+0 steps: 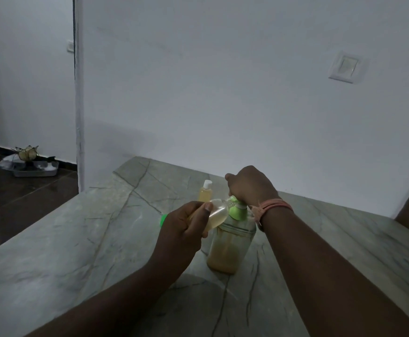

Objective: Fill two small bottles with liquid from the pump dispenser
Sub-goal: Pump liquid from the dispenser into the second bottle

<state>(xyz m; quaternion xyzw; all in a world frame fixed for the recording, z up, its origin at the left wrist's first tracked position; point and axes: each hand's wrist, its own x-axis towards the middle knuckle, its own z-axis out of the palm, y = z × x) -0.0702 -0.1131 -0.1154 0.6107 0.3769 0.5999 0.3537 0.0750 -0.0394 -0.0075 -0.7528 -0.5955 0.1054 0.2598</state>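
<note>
Capped bottle point(205, 193) looks filled. Left hand point(182, 226) fingers clamp second bottle point(216, 214) (partly full); right hand point(248, 184) curled on pump point(236, 207).

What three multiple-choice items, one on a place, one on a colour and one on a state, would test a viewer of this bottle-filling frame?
1. Where does the capped small bottle stand?
A. On the counter beyond the pump dispenser
B. On the floor
C. In the right hand

2. What colour is the pump head of the pump dispenser?
A. Red
B. Green
C. Black

3. How is the small bottle in the left hand held?
A. Upright with its cap on
B. Lying flat on the counter
C. Tilted, with its open mouth at the pump spout

Answers:
1 A: its white cap shows behind the dispenser on the counter.
2 B: light green shows under the right hand, which rests on it.
3 C: it leans toward the spout, partly filled with yellowish liquid.
</note>
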